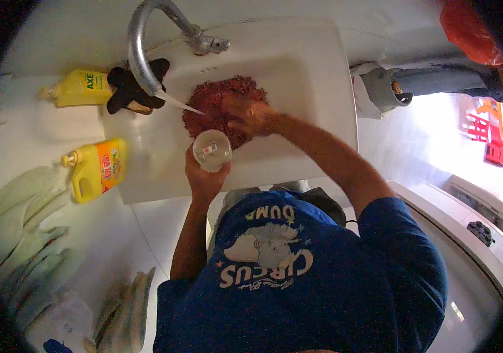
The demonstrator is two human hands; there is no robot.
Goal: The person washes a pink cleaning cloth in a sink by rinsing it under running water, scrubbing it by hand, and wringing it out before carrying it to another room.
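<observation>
My left hand (207, 176) is closed around a clear round plastic cup (212, 152) at the near side of a white sink (291, 39). Beyond the cup, a reddish-brown chenille-like textile mat (233, 88) lies bunched in the basin. My right hand (251, 117) is on the mat's right part; its fingers are blurred, and whether they grip it does not show. Water (183, 106) runs from the curved metal faucet (138, 48) onto the mat's left part.
Left of the basin are a yellow pump bottle (86, 88), a dark cloth-like item (123, 84) and a yellow handled jug with a pump (101, 170). A grey container (379, 90) stands to the right. Light cloth (26, 212) lies at the far left.
</observation>
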